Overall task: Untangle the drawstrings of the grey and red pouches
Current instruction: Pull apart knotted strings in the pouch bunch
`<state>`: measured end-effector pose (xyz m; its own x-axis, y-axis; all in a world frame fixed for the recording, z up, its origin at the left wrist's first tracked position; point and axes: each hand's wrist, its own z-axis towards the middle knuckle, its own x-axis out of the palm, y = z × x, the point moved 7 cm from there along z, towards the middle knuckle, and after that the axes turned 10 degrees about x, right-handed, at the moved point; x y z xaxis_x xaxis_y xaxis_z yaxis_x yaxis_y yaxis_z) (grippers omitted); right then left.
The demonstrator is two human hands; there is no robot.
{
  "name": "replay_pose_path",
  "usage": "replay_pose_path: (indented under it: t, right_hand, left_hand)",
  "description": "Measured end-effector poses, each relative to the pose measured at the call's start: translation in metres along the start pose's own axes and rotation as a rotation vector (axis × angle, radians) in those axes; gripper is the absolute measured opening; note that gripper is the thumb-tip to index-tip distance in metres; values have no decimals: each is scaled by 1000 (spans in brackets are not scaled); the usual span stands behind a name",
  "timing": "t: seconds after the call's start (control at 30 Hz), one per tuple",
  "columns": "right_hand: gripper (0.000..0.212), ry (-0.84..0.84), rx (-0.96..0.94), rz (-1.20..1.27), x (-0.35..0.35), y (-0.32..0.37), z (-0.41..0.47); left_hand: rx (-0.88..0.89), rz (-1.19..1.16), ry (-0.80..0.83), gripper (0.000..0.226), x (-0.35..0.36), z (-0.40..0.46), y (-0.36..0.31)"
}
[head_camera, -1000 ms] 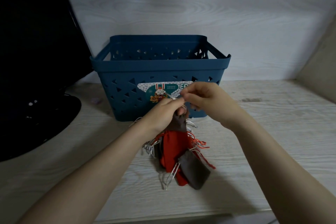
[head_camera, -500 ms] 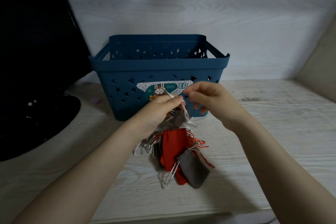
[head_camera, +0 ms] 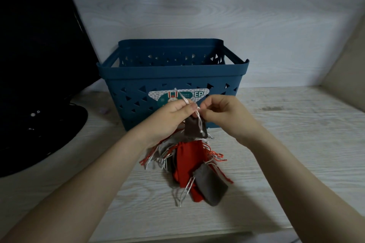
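Grey cloth pouch (head_camera: 194, 128) hangs from twisted white drawstring (head_camera: 184, 100) both hands pinch.

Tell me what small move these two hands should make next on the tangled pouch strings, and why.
Probably draw the white drawstring gently apart: the left hand and right hand both pinch it above the small grey fabric pouch, while the red fabric pouch hangs tangled below.

Below the hands (head_camera: 199, 116) hung red pouches (head_camera: 187, 162) and dark grey pouches (head_camera: 210, 185), their drawstrings (head_camera: 185, 190) pale grey and red. Behind the hands stood a dark blue basket (head_camera: 173, 74) pierced with triangles. The desk (head_camera: 286, 144) beneath was pale, wood-grained.
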<state>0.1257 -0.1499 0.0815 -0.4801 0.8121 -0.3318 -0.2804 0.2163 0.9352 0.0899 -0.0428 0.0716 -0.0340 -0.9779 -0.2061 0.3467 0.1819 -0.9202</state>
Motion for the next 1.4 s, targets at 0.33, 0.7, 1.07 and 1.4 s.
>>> replay_pose_path:
  t: [0.33,0.7,1.07,1.4]
  right_hand:
    - [14,-49,-11,120,2,0,1]
    - [7,-79,-92,38,-7,8,-5]
    - [21,-40,-53,182,-4,12,-10]
    - [9,61,203,433,8,-13,-3]
  left_hand:
    - [17,-359,-288,18,-2,-4,1]
    - [349,306,-298,18,-17,-2,-32]
    - [559,847,-325,30,-7,-13,-46]
    - [581,908,-247,38,-5,-9,-48]
